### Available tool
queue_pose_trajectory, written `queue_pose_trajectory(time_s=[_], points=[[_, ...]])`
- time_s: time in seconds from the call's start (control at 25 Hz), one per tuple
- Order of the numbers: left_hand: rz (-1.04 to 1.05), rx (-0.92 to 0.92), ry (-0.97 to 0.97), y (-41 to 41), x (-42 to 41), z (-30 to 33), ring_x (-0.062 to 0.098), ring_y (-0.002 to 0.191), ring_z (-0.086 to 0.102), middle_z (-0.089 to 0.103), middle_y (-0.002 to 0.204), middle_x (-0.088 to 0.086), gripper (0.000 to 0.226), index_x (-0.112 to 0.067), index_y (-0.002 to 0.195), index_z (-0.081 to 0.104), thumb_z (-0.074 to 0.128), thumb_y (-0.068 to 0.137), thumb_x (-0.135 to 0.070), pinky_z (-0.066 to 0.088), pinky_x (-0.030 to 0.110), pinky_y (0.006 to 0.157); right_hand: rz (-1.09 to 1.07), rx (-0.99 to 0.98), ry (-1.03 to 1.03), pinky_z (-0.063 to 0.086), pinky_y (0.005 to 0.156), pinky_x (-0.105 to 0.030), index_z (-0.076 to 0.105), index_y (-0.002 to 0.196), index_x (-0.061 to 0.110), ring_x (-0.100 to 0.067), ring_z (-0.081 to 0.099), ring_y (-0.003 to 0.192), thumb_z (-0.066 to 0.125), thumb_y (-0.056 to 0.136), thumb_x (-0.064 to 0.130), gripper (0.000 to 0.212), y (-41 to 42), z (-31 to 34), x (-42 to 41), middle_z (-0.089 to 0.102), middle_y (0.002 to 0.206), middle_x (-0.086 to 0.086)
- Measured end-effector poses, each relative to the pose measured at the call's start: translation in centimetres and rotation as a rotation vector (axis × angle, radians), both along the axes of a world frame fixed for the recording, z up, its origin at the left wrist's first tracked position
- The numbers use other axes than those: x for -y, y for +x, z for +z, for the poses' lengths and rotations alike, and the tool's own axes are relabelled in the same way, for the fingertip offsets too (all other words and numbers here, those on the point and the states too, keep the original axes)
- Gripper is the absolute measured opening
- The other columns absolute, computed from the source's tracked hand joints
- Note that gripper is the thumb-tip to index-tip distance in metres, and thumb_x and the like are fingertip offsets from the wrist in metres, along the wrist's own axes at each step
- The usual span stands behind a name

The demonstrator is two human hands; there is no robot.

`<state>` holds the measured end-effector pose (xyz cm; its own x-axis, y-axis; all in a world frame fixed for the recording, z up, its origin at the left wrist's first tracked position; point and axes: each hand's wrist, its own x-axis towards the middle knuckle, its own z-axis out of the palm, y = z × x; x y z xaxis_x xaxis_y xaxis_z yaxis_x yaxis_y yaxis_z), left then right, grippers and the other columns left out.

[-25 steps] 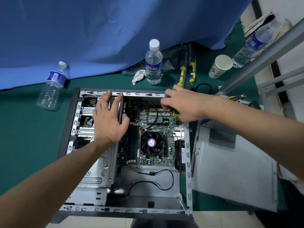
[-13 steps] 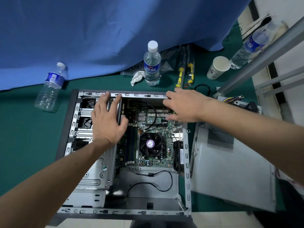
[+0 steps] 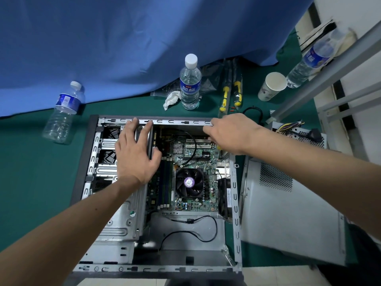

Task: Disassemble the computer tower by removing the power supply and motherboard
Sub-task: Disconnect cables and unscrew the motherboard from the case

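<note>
The open computer tower (image 3: 234,195) lies on its side on the green table. Inside sits the motherboard (image 3: 191,153) with a black CPU fan (image 3: 189,182). My left hand (image 3: 134,157) rests flat on the silver drive cage (image 3: 115,223), fingers straight and reaching the far rim, thumb beside the board. My right hand (image 3: 231,133) hovers over the board's far right corner. A bit of the yellow screwdriver handle (image 3: 219,147) shows under its palm; the rest of the tool is hidden. The power supply (image 3: 299,134), with coloured wires, lies outside the case to the right.
The grey side panel (image 3: 288,213) lies right of the case. Behind the case stand a water bottle (image 3: 190,83), a crumpled tissue (image 3: 171,99), two yellow-handled tools (image 3: 231,93) and a paper cup (image 3: 272,86). Another bottle (image 3: 64,112) lies far left. A blue curtain hangs behind.
My right hand has shifted left and away along the case's far rim, and its fingers have stretched out. My left hand stays on the drive cage.
</note>
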<state>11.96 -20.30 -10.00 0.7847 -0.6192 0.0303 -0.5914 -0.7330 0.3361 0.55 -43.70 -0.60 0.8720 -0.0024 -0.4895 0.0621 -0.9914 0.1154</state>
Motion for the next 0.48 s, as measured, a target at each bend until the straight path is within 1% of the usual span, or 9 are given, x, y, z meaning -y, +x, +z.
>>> queue_pose_trajectory(time_s=[0.04,0.12,0.16,0.2,0.28,0.32,0.36,0.4,0.48], points=[[-0.001,-0.002,0.0,-0.01,0.02,0.03,0.032,0.142,0.022,0.023,0.155,0.01,0.07,-0.026,0.148,0.037,0.041,0.081,-0.047,0.03,0.056,0.11,0.012,0.002,0.075,0.042,0.066,-0.036,0.048,0.123,0.018,-0.022,0.048,0.087,0.045,0.1,0.017,0.023,0.07,0.18,0.17,0.049,0.1,-0.002],[0.001,-0.003,-0.002,-0.02,0.02,0.01,0.032,0.142,0.022,0.023,0.156,0.009,0.07,-0.026,0.148,0.037,0.042,0.081,-0.046,0.029,0.056,0.11,-0.01,-0.057,0.234,0.041,0.072,-0.034,0.049,0.123,0.023,-0.018,0.036,0.093,0.058,0.088,0.008,0.039,0.13,0.67,0.6,0.044,0.103,0.002],[0.003,-0.005,-0.004,-0.03,-0.02,0.01,0.032,0.143,0.021,0.023,0.156,0.009,0.07,-0.026,0.148,0.036,0.043,0.081,-0.045,0.029,0.056,0.11,-0.03,-0.085,0.254,0.042,0.073,-0.034,0.049,0.123,0.022,-0.019,0.036,0.097,0.062,0.087,0.012,0.04,0.07,0.85,0.53,0.043,0.105,0.001],[0.003,-0.008,-0.005,-0.03,-0.03,0.02,0.032,0.143,0.021,0.023,0.156,0.009,0.069,-0.027,0.148,0.036,0.044,0.081,-0.045,0.029,0.056,0.11,-0.049,-0.101,0.204,0.044,0.073,-0.034,0.049,0.125,0.021,-0.021,0.04,0.101,0.063,0.09,0.022,0.038,-0.02,1.03,0.25,0.043,0.109,-0.001],[0.004,-0.012,-0.009,-0.02,-0.02,-0.02,0.031,0.143,0.02,0.022,0.156,0.008,0.069,-0.027,0.148,0.036,0.045,0.081,-0.044,0.028,0.055,0.111,-0.067,-0.093,0.03,0.044,0.068,-0.036,0.049,0.127,0.015,-0.027,0.051,0.099,0.047,0.099,0.044,0.039,-0.15,0.71,0.03,0.047,0.114,-0.007],[0.006,-0.012,-0.009,-0.02,-0.03,-0.05,0.031,0.144,0.019,0.022,0.156,0.008,0.069,-0.027,0.148,0.036,0.045,0.081,-0.044,0.028,0.055,0.111,-0.055,-0.063,0.004,0.043,0.065,-0.037,0.049,0.126,0.015,-0.028,0.053,0.091,0.04,0.103,0.042,0.037,-0.1,0.54,-0.02,0.049,0.11,-0.007],[0.005,-0.014,-0.008,-0.03,-0.04,-0.05,0.031,0.144,0.019,0.022,0.156,0.008,0.069,-0.027,0.148,0.036,0.045,0.082,-0.043,0.027,0.055,0.111,-0.042,-0.043,0.026,0.042,0.065,-0.037,0.049,0.126,0.016,-0.026,0.05,0.085,0.041,0.104,0.033,0.029,-0.01,0.41,-0.06,0.048,0.105,-0.005],[0.004,-0.016,-0.006,-0.01,-0.04,-0.05,0.031,0.144,0.019,0.022,0.156,0.008,0.069,-0.027,0.148,0.036,0.046,0.082,-0.043,0.027,0.055,0.111,-0.03,-0.027,0.092,0.042,0.068,-0.036,0.049,0.125,0.018,-0.022,0.044,0.086,0.046,0.101,0.021,0.025,0.06,0.43,0.01,0.045,0.101,-0.002],[0.004,-0.018,-0.003,0.03,-0.05,-0.06,0.031,0.144,0.018,0.022,0.156,0.009,0.069,-0.027,0.148,0.035,0.046,0.082,-0.043,0.027,0.055,0.112,-0.032,-0.053,0.216,0.04,0.073,-0.034,0.049,0.122,0.022,-0.019,0.037,0.093,0.058,0.088,0.01,0.037,0.21,0.67,0.23,0.042,0.101,0.002]])
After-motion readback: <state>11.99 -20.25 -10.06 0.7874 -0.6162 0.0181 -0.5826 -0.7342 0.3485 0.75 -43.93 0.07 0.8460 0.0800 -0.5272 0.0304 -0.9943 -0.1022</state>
